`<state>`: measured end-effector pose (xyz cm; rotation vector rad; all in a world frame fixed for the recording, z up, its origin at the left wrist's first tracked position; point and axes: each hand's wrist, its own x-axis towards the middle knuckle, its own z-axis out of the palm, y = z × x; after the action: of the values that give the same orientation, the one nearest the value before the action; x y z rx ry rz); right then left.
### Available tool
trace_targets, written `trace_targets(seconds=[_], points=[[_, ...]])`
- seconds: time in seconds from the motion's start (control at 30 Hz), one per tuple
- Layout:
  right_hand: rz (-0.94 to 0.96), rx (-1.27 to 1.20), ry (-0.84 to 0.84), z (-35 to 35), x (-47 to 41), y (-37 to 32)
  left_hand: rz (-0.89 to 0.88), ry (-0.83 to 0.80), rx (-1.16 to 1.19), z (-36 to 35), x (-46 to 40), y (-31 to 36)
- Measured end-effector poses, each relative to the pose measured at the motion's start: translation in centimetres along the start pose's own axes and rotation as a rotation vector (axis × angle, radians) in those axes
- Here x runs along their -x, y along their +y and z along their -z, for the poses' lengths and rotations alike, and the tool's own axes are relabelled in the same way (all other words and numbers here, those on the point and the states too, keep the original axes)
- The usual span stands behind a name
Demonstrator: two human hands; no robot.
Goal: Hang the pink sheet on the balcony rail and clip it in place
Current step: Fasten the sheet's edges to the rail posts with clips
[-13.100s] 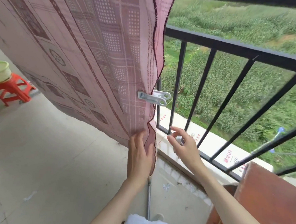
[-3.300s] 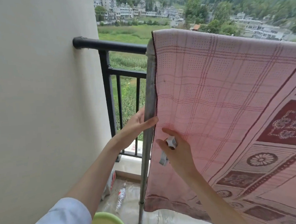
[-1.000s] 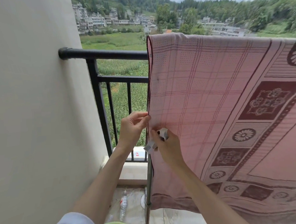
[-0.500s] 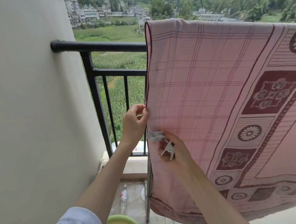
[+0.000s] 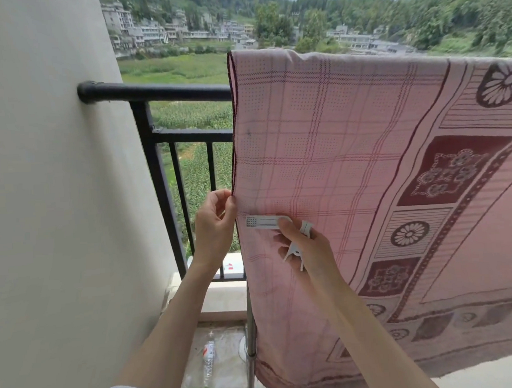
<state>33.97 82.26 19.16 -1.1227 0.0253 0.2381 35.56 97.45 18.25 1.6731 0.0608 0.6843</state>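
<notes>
Left hand [image 5: 216, 225]: fingers and thumb pinch the dark-bound left edge of the pink patterned cotton sheet [image 5: 351, 165], holding it flat.
Right hand [image 5: 306, 249]: thumb and fingers curled round the handles of a white plastic clothes peg [image 5: 265, 222], its long arm lying across the cloth toward 9 o'clock — a second white peg [image 5: 295, 252] is tucked in the palm.
Sheet: draped over the top bar, hanging almost to the floor; the black metal balcony rail [image 5: 154, 92] shows bare at 10 o'clock.
Pole: a thin steel upright [image 5: 250, 336] stands at 6 o'clock behind the sheet's edge.
Progress: hanging looks done; this edge peg seems seated but not yet released — the spare peg suggests more clipping remains.
</notes>
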Motion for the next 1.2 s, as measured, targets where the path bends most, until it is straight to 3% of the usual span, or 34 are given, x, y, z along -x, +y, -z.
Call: trace_targets(seconds=[0.33, 0.43, 0.6, 0.8, 0.93, 1.2], points=[[0.114, -0.049, -0.036, -0.4, -1.3, 1.5, 0.038, -0.172, 0.15, 0.6, 1.4, -0.1], [0.147, 0.02, -0.035, 0.0, -1.3, 1.9, 0.054, -0.128, 0.1, 0.6, 1.1, 0.1], [0.047, 0.147, -0.036, 0.5, -1.0, 3.7, 0.132, -0.174, 0.056, 1.6, 0.3, 0.5], [-0.404, -0.297, -0.051, -1.8, 1.0, 7.6, 0.183, -0.249, -0.004, 2.5, -0.7, 1.1], [-0.42, -0.539, -0.111, -3.5, 0.9, 9.3, 0.218, -0.27, -0.061, 3.0, -1.1, 1.5], [-0.401, -0.742, -0.058, -5.4, 0.7, 10.6, 0.263, -0.25, -0.176, 2.9, -1.3, 2.1]])
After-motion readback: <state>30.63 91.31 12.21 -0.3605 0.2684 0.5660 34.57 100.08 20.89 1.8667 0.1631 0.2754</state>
